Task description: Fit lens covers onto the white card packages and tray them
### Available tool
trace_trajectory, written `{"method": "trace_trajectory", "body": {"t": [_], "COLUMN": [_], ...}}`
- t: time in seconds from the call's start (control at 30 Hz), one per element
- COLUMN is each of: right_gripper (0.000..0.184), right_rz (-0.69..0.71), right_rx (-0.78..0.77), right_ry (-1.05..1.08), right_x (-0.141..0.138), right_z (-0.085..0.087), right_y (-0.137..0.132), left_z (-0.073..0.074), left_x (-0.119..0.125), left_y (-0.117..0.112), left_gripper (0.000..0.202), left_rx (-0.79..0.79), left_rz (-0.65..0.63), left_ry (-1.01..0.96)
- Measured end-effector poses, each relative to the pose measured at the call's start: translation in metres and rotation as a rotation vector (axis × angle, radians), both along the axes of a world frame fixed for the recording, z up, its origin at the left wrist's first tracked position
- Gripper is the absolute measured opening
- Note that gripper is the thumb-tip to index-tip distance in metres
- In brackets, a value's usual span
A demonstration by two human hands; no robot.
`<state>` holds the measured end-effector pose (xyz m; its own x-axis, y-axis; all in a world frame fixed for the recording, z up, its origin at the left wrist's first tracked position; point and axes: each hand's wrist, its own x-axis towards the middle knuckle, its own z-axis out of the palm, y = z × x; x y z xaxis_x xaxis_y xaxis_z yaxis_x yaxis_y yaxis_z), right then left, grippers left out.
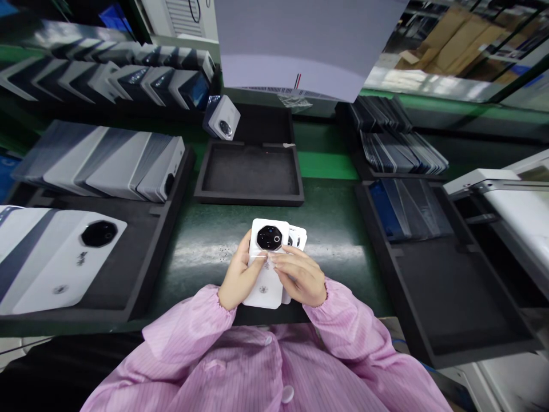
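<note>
I hold a small stack of white phone back covers (266,286) with round black camera rings, low over the dark green bench. My left hand (240,276) grips the stack along its left edge, thumb across the top cover. My right hand (300,277) is closed over the right side, fingers pinching at the middle of the top cover. A second cover (299,236) peeks out behind the first. Both sleeves are pink.
An empty black foam tray (251,195) lies just ahead. Trays of white covers (107,166) sit at left, with one large cover (60,257) nearest. Dark sheets (398,149) fill trays at right, and a black tray (450,309) sits at near right. One cover (223,117) leans at the back.
</note>
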<state>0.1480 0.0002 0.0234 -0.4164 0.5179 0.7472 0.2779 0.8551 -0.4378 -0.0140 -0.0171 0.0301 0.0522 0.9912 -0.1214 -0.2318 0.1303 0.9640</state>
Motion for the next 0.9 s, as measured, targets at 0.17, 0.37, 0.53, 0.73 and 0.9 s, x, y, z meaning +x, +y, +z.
{"method": "trace_trajectory", "body": {"t": [0.17, 0.37, 0.53, 0.73, 0.9], "right_gripper": [0.04, 0.035, 0.03, 0.032, 0.042], "right_rz": [-0.003, -0.014, -0.028, -0.04, -0.154], "right_rx": [0.02, -0.015, -0.043, -0.014, -0.046], "right_ry": [-0.023, -0.028, -0.051, -0.059, -0.158], "right_x": [0.0003, 0.0, -0.0005, -0.0002, 0.0002], "right_z": [0.0005, 0.001, 0.0018, 0.0027, 0.005], "right_y": [0.0003, 0.0, -0.0003, -0.0001, 0.0012], "left_z": [0.0027, 0.0045, 0.0049, 0.0014, -0.0001], "left_x": [0.0, -0.0002, -0.0002, -0.0004, 0.0006], "left_y": [-0.0005, -0.0005, -0.0005, -0.0004, -0.0016], "left_gripper": [0.055, 0.057, 0.056, 0.055, 0.056], "left_rx": [-0.018, -0.056, -0.037, -0.038, -0.071], "left_rz": [-0.007, -0.016, -0.011, -0.014, -0.01], "left_ry": [-0.011, -0.011, -0.011, -0.016, -0.048]}}
